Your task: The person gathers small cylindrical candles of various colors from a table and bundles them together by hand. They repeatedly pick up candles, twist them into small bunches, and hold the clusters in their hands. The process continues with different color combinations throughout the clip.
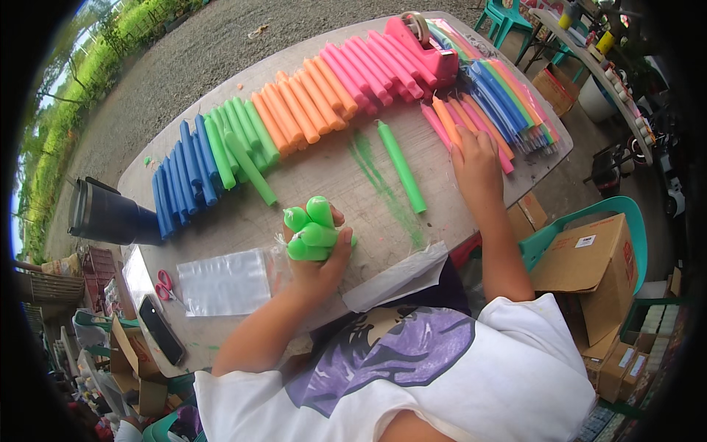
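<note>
My left hand (pixel 324 265) is closed around a bunch of several green candles (pixel 315 234), their ends and white wicks facing up. On the right, my right hand (pixel 477 158) has its fingers curled onto an orange candle (pixel 445 118) in a small group of loose pink and orange candles; part of the grip is hidden. A single green candle (pixel 401 168) lies alone between my two hands. Further off runs a row of candles sorted by colour: blue candles (pixel 184 177), green candles (pixel 237 136), orange candles (pixel 303 107) and pink candles (pixel 375 66).
Packed multicoloured candles (pixel 508 96) lie at the right, near a pink tape dispenser (pixel 423 51). Clear plastic bags (pixel 224 283), pink scissors (pixel 166 286) and a phone (pixel 160 329) are at the left. A dark tumbler (pixel 114 214) stands at the table's (pixel 339 166) left edge.
</note>
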A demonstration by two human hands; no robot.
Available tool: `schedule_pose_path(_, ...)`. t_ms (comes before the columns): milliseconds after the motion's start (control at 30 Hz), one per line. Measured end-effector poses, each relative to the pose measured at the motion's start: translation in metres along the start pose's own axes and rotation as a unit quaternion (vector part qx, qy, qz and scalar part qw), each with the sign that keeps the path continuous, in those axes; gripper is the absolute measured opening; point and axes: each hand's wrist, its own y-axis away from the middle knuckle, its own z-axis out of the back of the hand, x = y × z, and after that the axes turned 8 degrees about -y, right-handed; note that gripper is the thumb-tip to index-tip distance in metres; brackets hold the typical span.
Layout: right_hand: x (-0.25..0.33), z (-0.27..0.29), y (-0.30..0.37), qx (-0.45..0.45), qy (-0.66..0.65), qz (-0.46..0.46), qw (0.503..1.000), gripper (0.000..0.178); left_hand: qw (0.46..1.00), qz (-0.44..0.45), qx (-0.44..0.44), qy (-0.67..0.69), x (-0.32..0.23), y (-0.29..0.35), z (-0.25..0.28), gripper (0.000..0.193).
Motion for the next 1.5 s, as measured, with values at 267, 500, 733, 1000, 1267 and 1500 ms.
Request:
schedule_pose_path(267,0.021,-0.018,0.000,-0.001,0.109,0.031,0.994,0.078,0.999,0.015,0.000,0.033,-0.005,-0.002,0.000,0.034)
schedule_pose_path(500,0.022,-0.002,-0.014,0.138,0.059,-0.031,0.988,0.077,1.000,0.007,0.004,0.022,0.002,0.000,0.001,0.032)
schedule_pose_path(733,0.039,-0.016,0.008,0.064,0.035,0.048,0.996,0.079,1.000,0.017,0.006,0.020,-0.002,-0.001,0.000,0.030)
schedule_pose_path(1000,0.044,-0.008,-0.004,0.153,-0.055,0.004,0.987,0.055,0.999,0.018,0.025,0.024,-0.003,0.000,0.003,0.045)
schedule_pose_path(1267,-0.025,-0.002,-0.014,0.074,0.112,-0.084,0.987,0.041,0.999,0.034,0.024,0.012,-0.012,-0.002,0.004,0.038)
schedule_pose_path(1500,-0.032,0.004,-0.013,0.099,0.123,-0.091,0.983,0.039,0.995,-0.008,-0.027,0.092,-0.006,-0.006,0.011,0.048)
